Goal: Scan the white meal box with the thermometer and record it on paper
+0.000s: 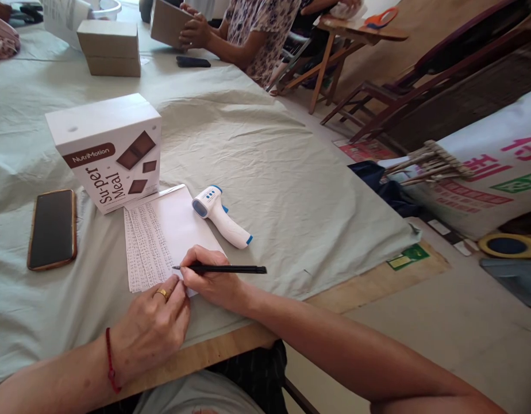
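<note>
While my right grip [211,282] pinches the pen [233,269] lying crosswise, I see its tip just left, over the paper [185,221], my left grip [156,316] resting unclasped beside.

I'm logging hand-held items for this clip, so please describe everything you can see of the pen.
The pen is slim, straight and black, apparently plastic, with a greyish pointed tip. The right hand grips it near the tip, covering part of the barrel. It lies almost level across the view, tip to the left, over the paper beside the written rows. Whether the tip touches the paper is unclear.
</note>
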`<state>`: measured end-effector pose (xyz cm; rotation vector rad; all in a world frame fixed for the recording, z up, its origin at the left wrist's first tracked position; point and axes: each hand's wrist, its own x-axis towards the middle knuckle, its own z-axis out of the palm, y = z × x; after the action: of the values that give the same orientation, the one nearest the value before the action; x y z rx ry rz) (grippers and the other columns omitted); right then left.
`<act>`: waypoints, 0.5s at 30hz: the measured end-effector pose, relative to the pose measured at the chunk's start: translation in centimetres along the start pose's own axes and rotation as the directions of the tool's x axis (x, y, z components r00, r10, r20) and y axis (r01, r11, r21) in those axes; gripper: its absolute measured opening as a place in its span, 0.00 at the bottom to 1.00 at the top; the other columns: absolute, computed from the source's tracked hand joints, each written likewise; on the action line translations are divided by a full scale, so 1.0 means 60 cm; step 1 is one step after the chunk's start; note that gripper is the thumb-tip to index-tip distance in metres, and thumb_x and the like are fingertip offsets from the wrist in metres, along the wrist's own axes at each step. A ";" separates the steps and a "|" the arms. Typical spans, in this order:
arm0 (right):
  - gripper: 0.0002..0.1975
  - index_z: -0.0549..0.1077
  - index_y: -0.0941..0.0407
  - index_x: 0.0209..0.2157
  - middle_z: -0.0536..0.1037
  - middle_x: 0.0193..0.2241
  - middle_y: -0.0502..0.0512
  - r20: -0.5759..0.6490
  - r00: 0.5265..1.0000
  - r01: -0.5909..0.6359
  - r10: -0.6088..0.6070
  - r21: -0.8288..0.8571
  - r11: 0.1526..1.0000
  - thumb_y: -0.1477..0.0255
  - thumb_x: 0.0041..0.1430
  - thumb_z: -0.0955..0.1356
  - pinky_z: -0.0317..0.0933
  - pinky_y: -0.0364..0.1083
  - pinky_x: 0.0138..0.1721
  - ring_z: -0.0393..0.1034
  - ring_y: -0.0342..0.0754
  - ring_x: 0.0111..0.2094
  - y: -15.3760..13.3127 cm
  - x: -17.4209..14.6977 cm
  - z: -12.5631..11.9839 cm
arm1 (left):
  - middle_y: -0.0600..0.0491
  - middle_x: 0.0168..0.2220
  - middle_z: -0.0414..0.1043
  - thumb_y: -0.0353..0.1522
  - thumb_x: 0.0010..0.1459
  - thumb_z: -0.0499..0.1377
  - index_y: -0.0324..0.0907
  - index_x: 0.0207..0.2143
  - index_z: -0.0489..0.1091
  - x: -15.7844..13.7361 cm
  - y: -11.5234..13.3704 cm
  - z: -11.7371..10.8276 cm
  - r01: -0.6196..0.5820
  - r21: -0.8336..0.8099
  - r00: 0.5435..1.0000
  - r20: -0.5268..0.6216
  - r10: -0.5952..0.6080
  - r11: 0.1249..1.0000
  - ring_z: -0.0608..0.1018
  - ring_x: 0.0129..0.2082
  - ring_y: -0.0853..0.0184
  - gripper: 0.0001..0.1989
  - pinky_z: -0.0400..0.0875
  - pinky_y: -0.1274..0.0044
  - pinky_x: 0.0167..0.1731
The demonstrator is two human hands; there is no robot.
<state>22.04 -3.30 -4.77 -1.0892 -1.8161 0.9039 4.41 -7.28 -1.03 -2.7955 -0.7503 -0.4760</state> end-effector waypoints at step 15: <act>0.05 0.65 0.54 0.25 0.70 0.19 0.44 0.004 1.000 -0.029 0.029 -0.028 0.999 0.78 0.50 0.63 0.59 0.39 0.25 0.62 0.39 0.21 -0.005 0.001 0.000 | 0.42 0.42 0.79 0.21 0.66 0.44 0.33 0.40 0.76 -0.005 0.001 0.003 -0.012 0.017 1.000 0.022 0.012 1.000 0.81 0.46 0.62 0.19 0.77 0.74 0.45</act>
<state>21.92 -3.36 -4.51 -1.1341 -1.8256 0.9005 4.23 -7.43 -1.35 -2.7915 -0.7386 -0.4354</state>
